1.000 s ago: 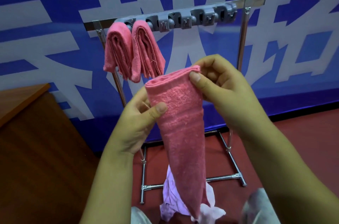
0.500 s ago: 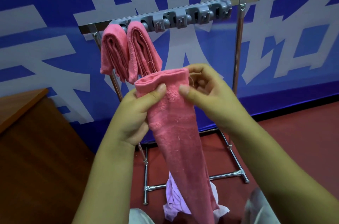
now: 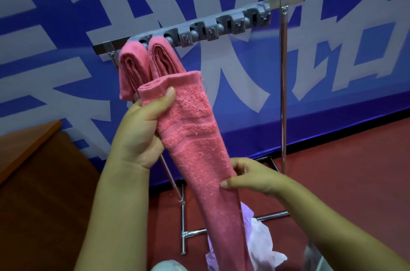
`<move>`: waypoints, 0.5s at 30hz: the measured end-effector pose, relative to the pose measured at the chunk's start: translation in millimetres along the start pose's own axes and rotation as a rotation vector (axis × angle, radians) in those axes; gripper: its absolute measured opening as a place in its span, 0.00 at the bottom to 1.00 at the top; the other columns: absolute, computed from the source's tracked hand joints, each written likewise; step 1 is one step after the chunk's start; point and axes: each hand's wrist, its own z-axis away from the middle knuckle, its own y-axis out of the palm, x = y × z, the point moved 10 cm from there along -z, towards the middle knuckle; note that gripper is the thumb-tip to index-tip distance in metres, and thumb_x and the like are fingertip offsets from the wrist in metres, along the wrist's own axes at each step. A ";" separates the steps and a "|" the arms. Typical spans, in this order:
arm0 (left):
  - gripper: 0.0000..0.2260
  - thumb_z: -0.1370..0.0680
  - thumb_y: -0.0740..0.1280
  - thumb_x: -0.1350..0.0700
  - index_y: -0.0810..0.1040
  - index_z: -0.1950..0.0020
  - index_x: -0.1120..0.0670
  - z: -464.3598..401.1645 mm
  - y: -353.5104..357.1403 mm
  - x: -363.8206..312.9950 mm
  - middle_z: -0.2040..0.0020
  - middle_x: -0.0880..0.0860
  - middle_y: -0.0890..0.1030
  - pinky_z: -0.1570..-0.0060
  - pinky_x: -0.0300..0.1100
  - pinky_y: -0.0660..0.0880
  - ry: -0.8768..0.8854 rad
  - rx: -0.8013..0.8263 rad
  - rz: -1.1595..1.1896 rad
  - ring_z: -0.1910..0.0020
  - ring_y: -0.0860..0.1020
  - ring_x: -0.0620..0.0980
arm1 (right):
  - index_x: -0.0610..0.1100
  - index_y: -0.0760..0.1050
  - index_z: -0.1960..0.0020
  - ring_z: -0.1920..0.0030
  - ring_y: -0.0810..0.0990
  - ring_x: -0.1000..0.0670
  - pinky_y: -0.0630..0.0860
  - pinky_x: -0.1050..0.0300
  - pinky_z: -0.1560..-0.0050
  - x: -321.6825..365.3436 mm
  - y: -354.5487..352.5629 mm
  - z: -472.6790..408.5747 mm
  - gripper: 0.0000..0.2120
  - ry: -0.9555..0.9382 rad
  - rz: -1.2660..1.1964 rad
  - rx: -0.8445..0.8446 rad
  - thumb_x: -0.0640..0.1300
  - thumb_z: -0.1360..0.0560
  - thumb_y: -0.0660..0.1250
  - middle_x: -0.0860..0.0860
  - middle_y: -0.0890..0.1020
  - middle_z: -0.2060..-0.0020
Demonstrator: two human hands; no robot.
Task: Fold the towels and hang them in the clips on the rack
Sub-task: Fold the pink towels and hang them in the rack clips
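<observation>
- Blue lettered wall point(image 3: 66, 26) backs the rack point(image 3: 284, 93).
- Left hand point(image 3: 142, 135) fingers pinch the pink towel point(image 3: 195, 142) top; right hand point(image 3: 250, 176) fingers pinch it lower.
- Loose pinches could let the fold slide open below the fingers.

A single head-worn camera looks forward and down. Both hands fill the close foreground, before a chrome clip rack point(image 3: 283, 84) near a blue-and-white lettered wall point(image 3: 66, 26).

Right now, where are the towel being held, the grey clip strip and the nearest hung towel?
held towel point(image 3: 195, 137), head view, on its woven band.
grey clip strip point(image 3: 213, 30), head view, on its middle clips.
nearest hung towel point(image 3: 162, 57), head view, on its folded top.
</observation>
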 end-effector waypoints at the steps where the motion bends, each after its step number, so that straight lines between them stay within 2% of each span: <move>1: 0.12 0.32 0.67 0.59 0.79 0.49 0.56 0.9 -1.2 -3.5 0.57 0.53 0.85 0.57 0.45 0.80 0.008 -0.009 -0.002 0.56 0.84 0.49 | 0.40 0.79 0.54 0.55 0.80 0.51 0.77 0.55 0.49 0.8 1.1 -1.6 0.09 -0.005 -0.004 -0.006 0.38 0.34 0.72 0.49 0.82 0.58; 3: 0.11 0.32 0.67 0.59 0.79 0.50 0.56 3.1 -2.5 -11.6 0.57 0.53 0.85 0.59 0.45 0.80 0.031 -0.020 -0.003 0.57 0.84 0.49 | 0.29 0.73 0.48 0.52 0.77 0.46 0.74 0.49 0.46 2.0 2.3 -5.4 0.23 -0.021 -0.018 -0.026 0.41 0.36 0.75 0.43 0.79 0.54; 4: 0.11 0.32 0.66 0.59 0.79 0.51 0.55 4.3 -1.9 -15.9 0.58 0.52 0.85 0.59 0.44 0.80 0.044 -0.021 -0.002 0.57 0.84 0.49 | 0.27 0.69 0.44 0.51 0.77 0.45 0.74 0.47 0.45 1.1 4.5 -5.7 0.29 -0.016 -0.035 -0.013 0.42 0.36 0.77 0.42 0.78 0.53; 5: 0.10 0.32 0.66 0.59 0.79 0.52 0.55 4.5 -2.1 -20.2 0.59 0.52 0.85 0.60 0.44 0.80 0.054 -0.021 0.000 0.58 0.84 0.48 | 0.29 0.67 0.42 0.50 0.78 0.45 0.74 0.48 0.44 -0.3 5.2 -5.1 0.28 -0.012 -0.044 -0.015 0.39 0.35 0.76 0.43 0.79 0.51; 7: 0.09 0.33 0.67 0.59 0.79 0.53 0.55 3.5 -1.6 -28.5 0.59 0.52 0.85 0.58 0.45 0.80 0.066 -0.025 0.003 0.57 0.84 0.48 | 0.40 0.70 0.38 0.46 0.80 0.49 0.77 0.53 0.43 -1.1 9.0 -3.9 0.25 -0.005 -0.016 0.001 0.33 0.32 0.73 0.48 0.81 0.47; 9: 0.10 0.32 0.67 0.58 0.79 0.51 0.56 0.3 0.3 -35.4 0.57 0.52 0.84 0.55 0.46 0.81 0.067 -0.024 0.003 0.56 0.84 0.49 | 0.46 0.75 0.41 0.46 0.81 0.51 0.78 0.53 0.42 -3.0 13.0 -3.4 0.23 0.025 0.074 0.004 0.35 0.33 0.75 0.49 0.82 0.46; 12: 0.10 0.31 0.67 0.58 0.78 0.51 0.56 -5.9 4.6 -44.4 0.57 0.53 0.84 0.52 0.49 0.80 0.061 -0.021 0.000 0.55 0.84 0.50 | 0.41 0.79 0.45 0.46 0.82 0.45 0.77 0.47 0.41 -8.5 14.7 -6.9 0.20 0.102 0.151 0.003 0.45 0.35 0.74 0.42 0.83 0.46; 15: 0.11 0.29 0.66 0.58 0.78 0.47 0.57 -14.8 2.2 -50.7 0.53 0.54 0.84 0.52 0.50 0.80 0.022 -0.015 0.025 0.53 0.83 0.51 | 0.39 0.79 0.46 0.47 0.81 0.44 0.76 0.50 0.40 -6.1 14.6 -8.2 0.17 0.138 0.090 0.065 0.44 0.33 0.72 0.42 0.82 0.48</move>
